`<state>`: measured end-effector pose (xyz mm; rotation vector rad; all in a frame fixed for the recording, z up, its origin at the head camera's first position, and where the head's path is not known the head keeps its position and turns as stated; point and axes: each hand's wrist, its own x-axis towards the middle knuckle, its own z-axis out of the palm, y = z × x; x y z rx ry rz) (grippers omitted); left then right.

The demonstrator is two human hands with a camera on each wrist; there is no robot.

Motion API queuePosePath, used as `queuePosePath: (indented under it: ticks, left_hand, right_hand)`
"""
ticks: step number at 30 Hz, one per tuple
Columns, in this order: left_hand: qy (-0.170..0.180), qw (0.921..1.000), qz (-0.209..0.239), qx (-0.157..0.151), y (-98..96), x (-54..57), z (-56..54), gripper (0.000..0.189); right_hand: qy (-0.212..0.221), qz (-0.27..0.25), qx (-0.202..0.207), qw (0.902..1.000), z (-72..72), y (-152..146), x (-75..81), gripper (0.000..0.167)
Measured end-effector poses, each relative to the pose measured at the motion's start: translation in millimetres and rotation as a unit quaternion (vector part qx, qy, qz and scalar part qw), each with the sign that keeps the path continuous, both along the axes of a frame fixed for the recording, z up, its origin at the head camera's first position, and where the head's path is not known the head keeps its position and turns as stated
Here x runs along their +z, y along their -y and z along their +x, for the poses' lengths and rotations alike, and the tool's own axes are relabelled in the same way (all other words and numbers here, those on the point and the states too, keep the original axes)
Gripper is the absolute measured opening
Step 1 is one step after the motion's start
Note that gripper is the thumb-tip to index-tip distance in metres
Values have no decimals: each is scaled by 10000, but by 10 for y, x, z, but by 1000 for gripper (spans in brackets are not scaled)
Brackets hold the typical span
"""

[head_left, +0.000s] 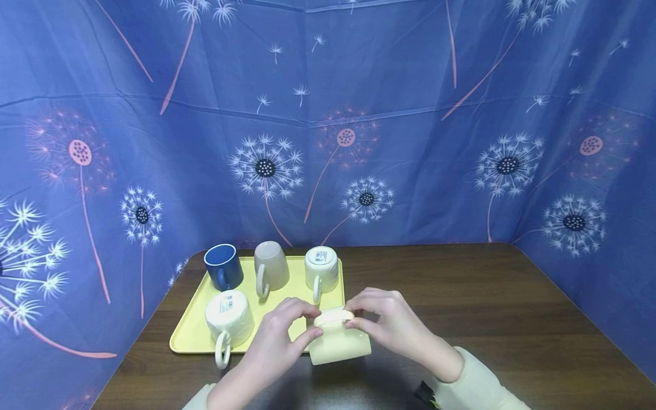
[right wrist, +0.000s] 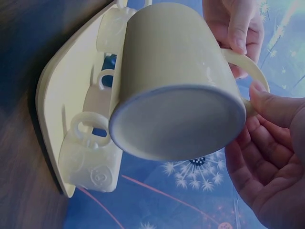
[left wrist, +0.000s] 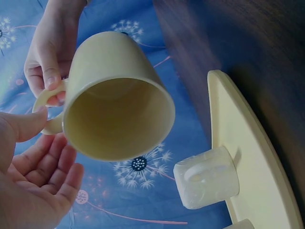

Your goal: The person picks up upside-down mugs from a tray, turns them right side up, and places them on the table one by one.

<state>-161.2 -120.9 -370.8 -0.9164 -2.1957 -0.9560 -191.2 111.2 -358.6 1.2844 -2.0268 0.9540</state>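
Grip of left hand (head_left: pixel 277 335) and right hand (head_left: pixel 388 319) pinches the pale-yellow mug (head_left: pixel 340 346) by its handle (head_left: pixel 333 317), long axis crosswise, mouth leftward, base rightward.

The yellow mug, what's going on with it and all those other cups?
Somebody is holding the yellow mug sideways in the air, with the left hand and the right hand both pinching its handle. On the yellow tray are a blue mug, standing upright, a grey mug, and two white mugs, which are upside down.
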Motion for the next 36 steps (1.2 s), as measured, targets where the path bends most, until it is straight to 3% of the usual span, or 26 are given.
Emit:
queuePosePath:
  ticks: [6,22,25,36]
  left_hand:
    - [-88,9997,124,-192,-49,-52,-40,29]
    - [3,9997,254,-43,-154,-130,-116,25]
    - [-2,9998,199,-25,-170,-133,-135,24]
    - [-41,9997,139,-188,-225,-153,-172,22]
  right_hand:
    - [-19,-94,-61,9999,2,-51,-37,23]
    - [399,-402,-229,9981,34,-127,-161,21]
    - [300,-446,-269,9982,34,-131,-180,23]
    - [385,-488,-487,9969,37,-182,-258,24]
